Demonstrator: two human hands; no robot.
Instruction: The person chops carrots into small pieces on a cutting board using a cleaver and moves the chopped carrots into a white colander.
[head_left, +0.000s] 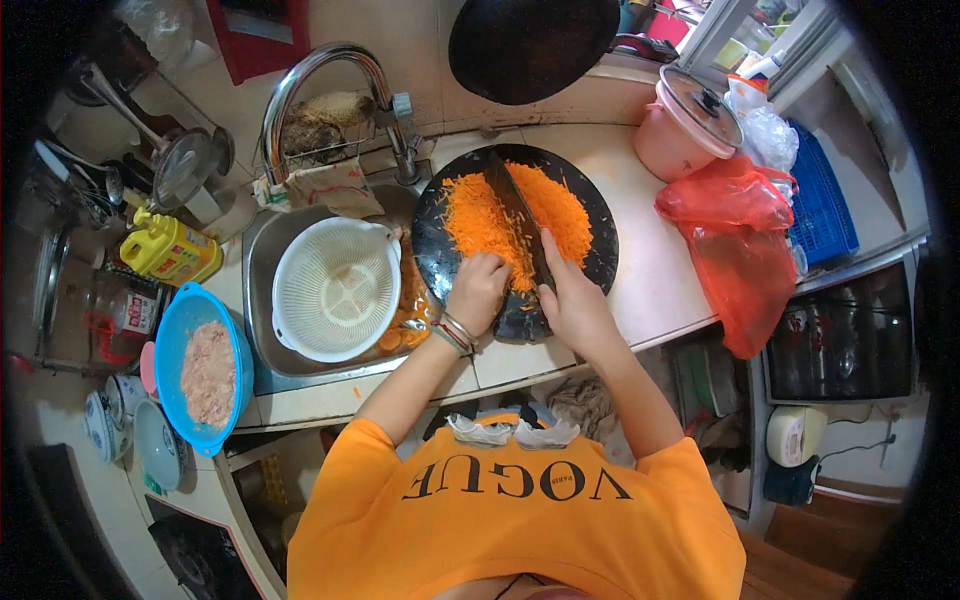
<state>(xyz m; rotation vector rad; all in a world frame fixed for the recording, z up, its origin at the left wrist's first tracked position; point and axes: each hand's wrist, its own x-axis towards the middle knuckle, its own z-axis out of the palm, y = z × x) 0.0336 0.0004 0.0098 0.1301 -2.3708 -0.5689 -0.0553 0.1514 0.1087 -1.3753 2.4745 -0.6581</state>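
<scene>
Shredded carrot (480, 214) lies heaped on a round black cutting board (435, 255) in front of me. My right hand (581, 311) grips a dark cleaver (517, 206), index finger laid along the blade. The blade stands on edge and parts the carrot into two piles, pointing away from me. Just left of it, my left hand (476, 294) rests with curled fingers on the near edge of the left pile. Whether those fingers pinch any shreds is hidden.
Left of the board, a white colander (337, 289) sits in the steel sink (259, 330) under a chrome faucet (330, 52). A blue basin (242, 375) holds minced meat (210, 371). At right stand a lidded pink pot (675, 139) and a red plastic bag (739, 262).
</scene>
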